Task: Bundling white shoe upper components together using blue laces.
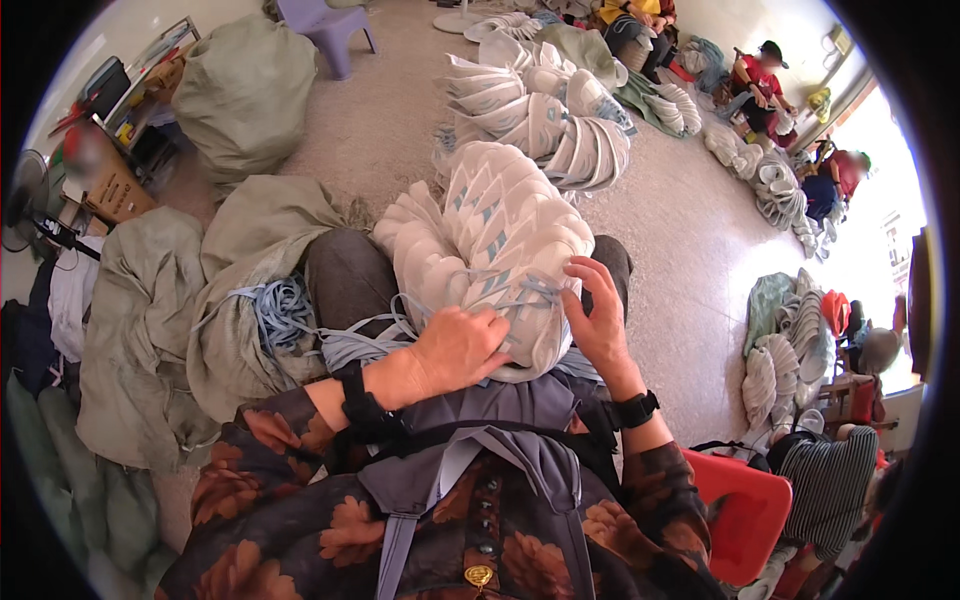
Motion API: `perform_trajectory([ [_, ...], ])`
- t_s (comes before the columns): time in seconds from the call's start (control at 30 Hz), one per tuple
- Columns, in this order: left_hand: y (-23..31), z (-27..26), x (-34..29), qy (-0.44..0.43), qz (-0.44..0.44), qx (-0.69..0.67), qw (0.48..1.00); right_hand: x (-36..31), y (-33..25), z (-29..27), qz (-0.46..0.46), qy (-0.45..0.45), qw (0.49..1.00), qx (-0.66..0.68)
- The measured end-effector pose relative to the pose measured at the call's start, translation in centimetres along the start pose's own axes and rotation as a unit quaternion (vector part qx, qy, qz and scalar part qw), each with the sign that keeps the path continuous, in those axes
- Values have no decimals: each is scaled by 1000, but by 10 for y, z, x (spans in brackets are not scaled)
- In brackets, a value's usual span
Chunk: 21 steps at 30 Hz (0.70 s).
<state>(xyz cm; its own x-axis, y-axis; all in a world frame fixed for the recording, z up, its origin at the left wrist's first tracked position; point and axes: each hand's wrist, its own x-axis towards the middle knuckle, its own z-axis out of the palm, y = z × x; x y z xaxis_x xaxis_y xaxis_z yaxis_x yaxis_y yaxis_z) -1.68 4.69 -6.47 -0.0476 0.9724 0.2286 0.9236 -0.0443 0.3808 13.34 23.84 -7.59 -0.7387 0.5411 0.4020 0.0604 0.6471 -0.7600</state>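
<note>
A curved stack of nested white shoe uppers (500, 205) with light blue patches rests across my lap. Over the nearest upper (535, 335), my left hand (450, 350) is closed, its fingers curled at a pale blue shoelace (405, 305) that runs up to it from the left; the fingertips are partly hidden. On the right edge of the same upper lies my right hand (598, 318), thumb and forefinger apart. Between the hands, a lace (530, 288) crosses the upper's opening. More blue laces (282, 312) lie bundled on a greenish sack (245, 365) by my left leg.
More stacked uppers (540, 120) lie on the floor ahead. A full sack (245, 95) and a purple chair (335, 30) stand at the far left. A red stool (735, 510) is close at my right. Several people sit among piles along the right side.
</note>
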Motion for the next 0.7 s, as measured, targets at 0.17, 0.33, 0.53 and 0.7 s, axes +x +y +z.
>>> perform_trajectory([
  [0.17,-5,4,4,13,28,-2,1000,15,-16,-4,-91,-11,992,-91],
  [0.33,-3,9,10,-33,34,76,996,24,-5,0,-144,-111,975,-128],
  [0.53,-6,0,18,-61,-2,-126,990,15,5,9,-145,-106,974,-136],
  [0.7,7,-26,23,-166,-28,-320,932,13,11,9,-142,-111,976,-118],
])
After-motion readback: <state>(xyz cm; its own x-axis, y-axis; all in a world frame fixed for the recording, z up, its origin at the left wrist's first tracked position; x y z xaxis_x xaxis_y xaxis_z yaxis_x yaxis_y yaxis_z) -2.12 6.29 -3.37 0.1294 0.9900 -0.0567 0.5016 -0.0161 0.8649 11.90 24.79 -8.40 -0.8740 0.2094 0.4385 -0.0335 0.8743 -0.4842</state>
